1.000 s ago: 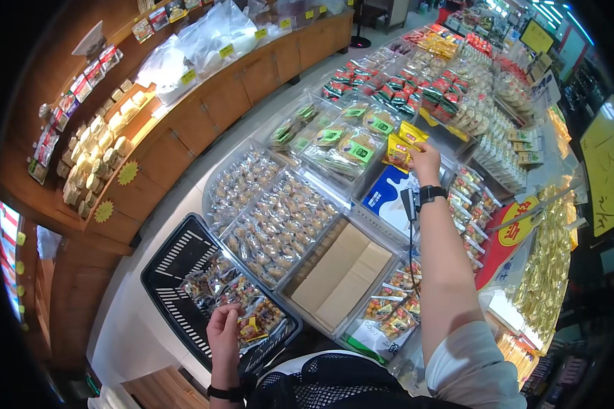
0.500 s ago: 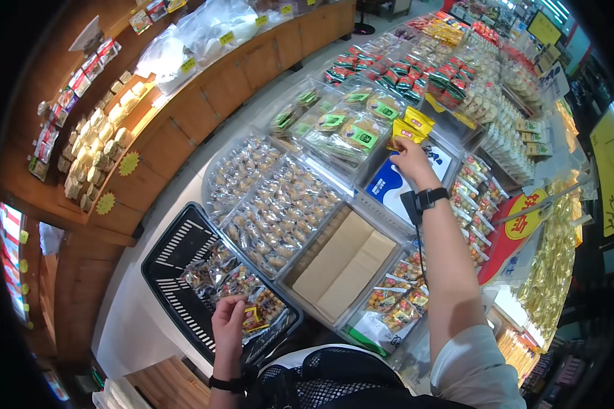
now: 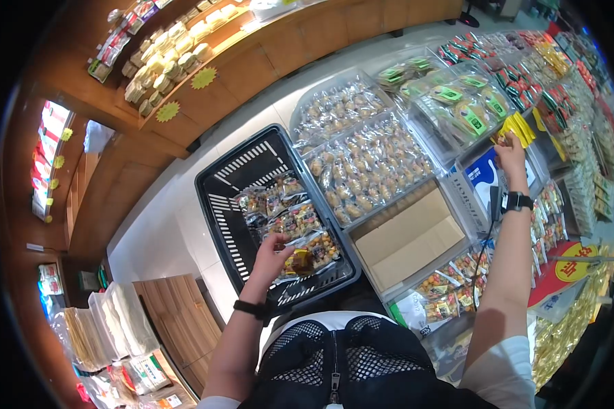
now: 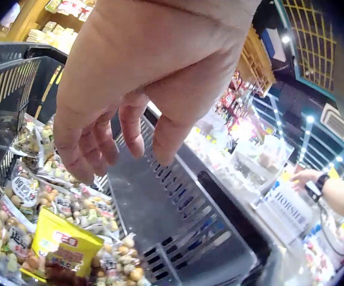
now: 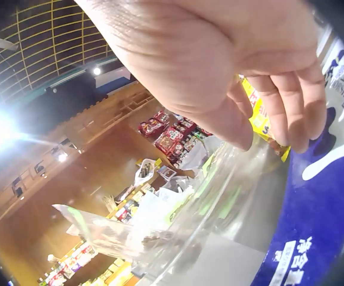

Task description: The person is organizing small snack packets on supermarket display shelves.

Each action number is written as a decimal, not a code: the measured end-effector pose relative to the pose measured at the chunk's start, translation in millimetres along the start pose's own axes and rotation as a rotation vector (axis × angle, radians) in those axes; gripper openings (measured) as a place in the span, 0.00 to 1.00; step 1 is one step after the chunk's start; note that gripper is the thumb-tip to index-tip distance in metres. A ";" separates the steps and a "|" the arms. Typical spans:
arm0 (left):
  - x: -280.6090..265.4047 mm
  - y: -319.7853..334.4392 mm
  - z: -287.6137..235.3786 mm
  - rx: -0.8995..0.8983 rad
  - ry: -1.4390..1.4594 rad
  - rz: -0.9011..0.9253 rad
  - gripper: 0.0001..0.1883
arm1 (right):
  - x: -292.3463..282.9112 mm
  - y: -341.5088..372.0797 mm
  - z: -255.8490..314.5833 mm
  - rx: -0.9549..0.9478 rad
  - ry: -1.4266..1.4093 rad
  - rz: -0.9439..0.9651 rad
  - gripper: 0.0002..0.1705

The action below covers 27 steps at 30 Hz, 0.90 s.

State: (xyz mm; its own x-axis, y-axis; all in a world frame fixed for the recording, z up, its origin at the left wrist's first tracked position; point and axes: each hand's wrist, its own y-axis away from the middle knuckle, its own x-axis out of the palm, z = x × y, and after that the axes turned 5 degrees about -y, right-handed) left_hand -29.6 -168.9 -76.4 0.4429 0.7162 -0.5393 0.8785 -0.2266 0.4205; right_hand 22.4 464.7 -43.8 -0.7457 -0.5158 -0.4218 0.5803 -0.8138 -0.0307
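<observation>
My right hand (image 3: pixel 512 158) pinches a yellow packet (image 3: pixel 518 128) above a blue-and-white box lid (image 3: pixel 481 174). In the right wrist view, part of this packet (image 5: pixel 258 113) shows between the thumb and fingers of my right hand (image 5: pixel 219 65). My left hand (image 3: pixel 269 260) hangs over the black basket (image 3: pixel 220 204) with loosely bent fingers and holds nothing. Below it, another yellow packet (image 4: pixel 63 245) lies on clear bags of mixed nuts or snacks (image 4: pixel 26 185) in the basket.
Bins of wrapped snacks (image 3: pixel 375 163) stand beside the basket, near a bin with folded cardboard (image 3: pixel 409 242). Green-labelled packs (image 3: pixel 467 109) lie behind. A wooden counter (image 3: pixel 286 51) curves along the back left. A red sign (image 3: pixel 559 276) stands at the right.
The head view has turned, so the basket and bins appear farther right. The packet end by my right hand has changed angle. My left hand stays over the basket.
</observation>
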 end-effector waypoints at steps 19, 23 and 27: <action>-22.8 1.8 26.8 0.078 -0.071 0.196 0.06 | 104.5 276.2 120.2 0.157 -0.317 0.554 0.07; -44.0 29.7 -12.3 0.108 0.300 0.266 0.05 | 150.4 327.2 134.9 -0.042 -0.276 0.880 0.23; -42.7 53.2 -45.8 0.227 0.319 0.257 0.05 | 178.9 357.5 142.2 -0.386 -0.177 1.005 0.23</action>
State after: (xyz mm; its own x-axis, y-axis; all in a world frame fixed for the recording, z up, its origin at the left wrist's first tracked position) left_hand -9.9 -181.3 2.4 0.6051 0.7771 -0.1729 0.7805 -0.5362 0.3215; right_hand 49.9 43.4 -1.4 0.1079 -0.9545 -0.2781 0.9915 0.1239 -0.0405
